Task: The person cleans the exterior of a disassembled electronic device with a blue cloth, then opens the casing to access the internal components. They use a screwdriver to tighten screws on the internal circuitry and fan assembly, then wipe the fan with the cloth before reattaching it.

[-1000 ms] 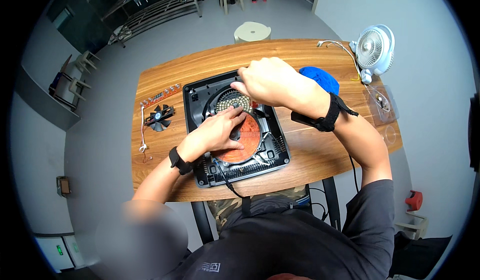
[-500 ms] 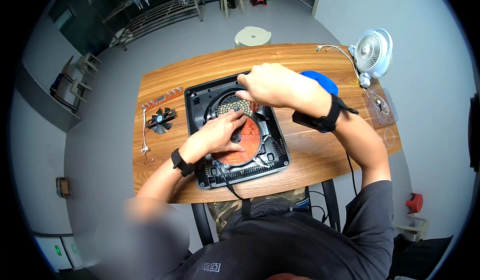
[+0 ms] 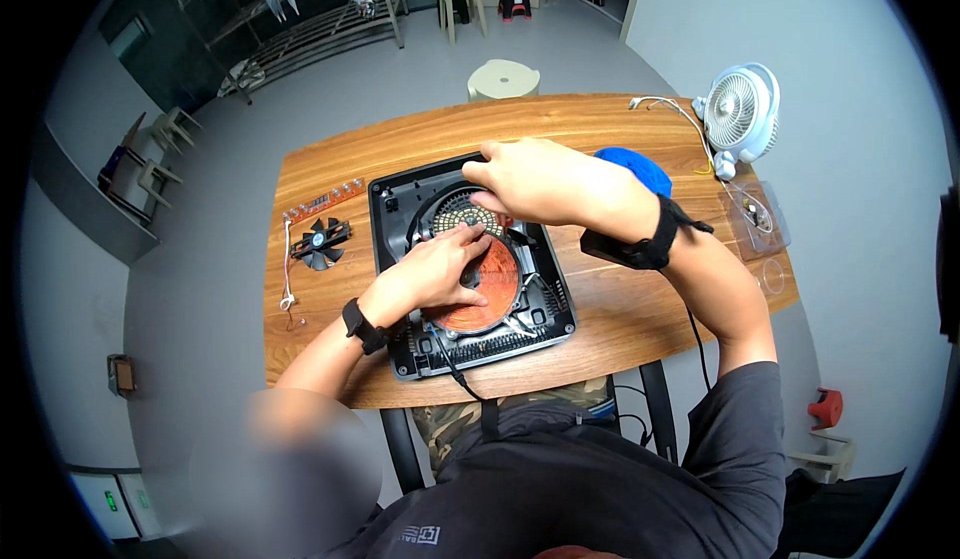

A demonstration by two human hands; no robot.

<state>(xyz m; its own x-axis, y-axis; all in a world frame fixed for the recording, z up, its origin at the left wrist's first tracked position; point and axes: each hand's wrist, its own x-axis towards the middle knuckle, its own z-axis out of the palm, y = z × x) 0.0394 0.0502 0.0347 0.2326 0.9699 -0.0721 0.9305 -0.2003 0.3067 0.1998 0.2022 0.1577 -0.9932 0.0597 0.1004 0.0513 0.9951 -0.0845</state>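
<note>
An opened black induction cooker base (image 3: 395,221) lies on the wooden table (image 3: 620,319). Inside it sit a copper coil disc (image 3: 490,284) and a round perforated fan grille (image 3: 458,214). My left hand (image 3: 430,274) rests flat on the coil, fingers spread and pointing toward the grille. My right hand (image 3: 530,179) reaches over the far side of the base, fingertips pinched at the grille's right edge; what they hold is hidden. A black power cord (image 3: 455,374) runs off the near edge.
A loose black cooling fan (image 3: 318,239) and a narrow circuit strip (image 3: 322,200) lie left of the base. A blue round object (image 3: 632,167) sits behind my right wrist. A white desk fan (image 3: 742,111), a clear tray (image 3: 757,221) and a pale stool (image 3: 502,79) stand beyond.
My right hand has shifted slightly along the far edge of the grille. My left hand stays on the coil, and the base has not moved.
</note>
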